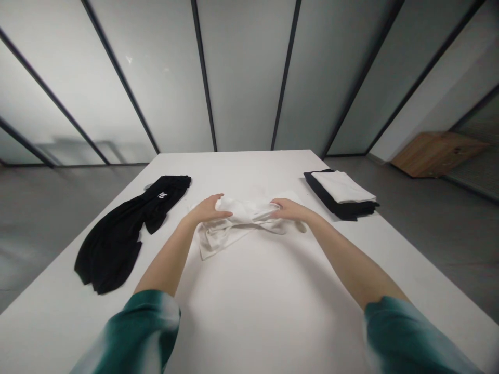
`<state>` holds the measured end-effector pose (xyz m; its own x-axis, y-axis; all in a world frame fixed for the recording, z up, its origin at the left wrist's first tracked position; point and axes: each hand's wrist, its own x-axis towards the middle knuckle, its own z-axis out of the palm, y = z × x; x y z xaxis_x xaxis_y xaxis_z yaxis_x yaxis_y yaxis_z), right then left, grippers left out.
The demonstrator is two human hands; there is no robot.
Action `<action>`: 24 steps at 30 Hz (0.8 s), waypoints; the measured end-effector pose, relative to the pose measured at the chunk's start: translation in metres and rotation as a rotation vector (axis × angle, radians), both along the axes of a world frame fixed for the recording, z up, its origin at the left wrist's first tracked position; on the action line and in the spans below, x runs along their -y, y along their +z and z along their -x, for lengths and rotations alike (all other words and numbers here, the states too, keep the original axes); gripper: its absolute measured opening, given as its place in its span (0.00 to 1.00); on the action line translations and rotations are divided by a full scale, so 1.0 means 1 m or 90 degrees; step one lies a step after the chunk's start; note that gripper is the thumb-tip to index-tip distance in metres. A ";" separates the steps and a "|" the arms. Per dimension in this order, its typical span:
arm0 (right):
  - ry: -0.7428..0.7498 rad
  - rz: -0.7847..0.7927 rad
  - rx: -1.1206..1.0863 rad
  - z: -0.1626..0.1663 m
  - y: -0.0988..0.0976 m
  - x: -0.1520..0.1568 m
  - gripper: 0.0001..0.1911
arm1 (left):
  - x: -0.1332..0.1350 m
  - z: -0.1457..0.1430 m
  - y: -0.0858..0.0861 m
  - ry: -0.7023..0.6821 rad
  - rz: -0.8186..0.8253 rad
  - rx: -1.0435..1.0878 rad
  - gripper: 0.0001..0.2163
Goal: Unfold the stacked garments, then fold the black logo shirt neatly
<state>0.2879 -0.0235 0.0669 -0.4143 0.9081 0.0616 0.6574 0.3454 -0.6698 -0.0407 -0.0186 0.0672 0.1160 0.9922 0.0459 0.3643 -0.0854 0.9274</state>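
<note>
A crumpled white garment (249, 210) lies bunched in the middle of the white table, its loose corner spread toward the near left. My left hand (208, 210) is at the garment's left end, with thumb and fingers curved around a bunch of the cloth. At the opposite end my right hand (291, 209) has its thumb and fingers around another fold. The folds hide part of the fingertips, and the kind of garment cannot be made out.
On the left side of the table (249, 311) lies a long black garment (120, 228) with a small white print. A folded stack at the right holds a white cloth (343, 186) on top of black cloth (339, 208). Frosted panels (245, 78) stand behind; a wooden cabinet (432, 153) is at the far right.
</note>
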 end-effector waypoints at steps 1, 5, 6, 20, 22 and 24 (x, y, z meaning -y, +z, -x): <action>0.014 -0.015 0.001 0.000 0.004 0.001 0.17 | 0.000 -0.010 -0.002 -0.028 -0.034 -0.044 0.26; 0.020 -0.110 0.100 -0.011 0.013 0.003 0.19 | -0.004 -0.030 -0.009 -0.090 -0.106 -0.235 0.13; 0.001 -0.124 0.136 -0.017 0.015 0.002 0.15 | -0.007 -0.029 -0.007 -0.079 -0.126 -0.235 0.10; -0.013 0.118 -0.553 0.068 0.039 0.025 0.14 | 0.030 -0.088 0.037 -0.096 -0.250 -0.083 0.29; 0.090 0.146 -0.505 0.070 0.038 0.031 0.16 | 0.035 -0.080 0.037 -0.074 -0.222 -0.183 0.19; 0.113 0.140 -0.490 0.058 0.032 0.030 0.19 | 0.036 -0.061 0.038 -0.048 -0.167 -0.259 0.10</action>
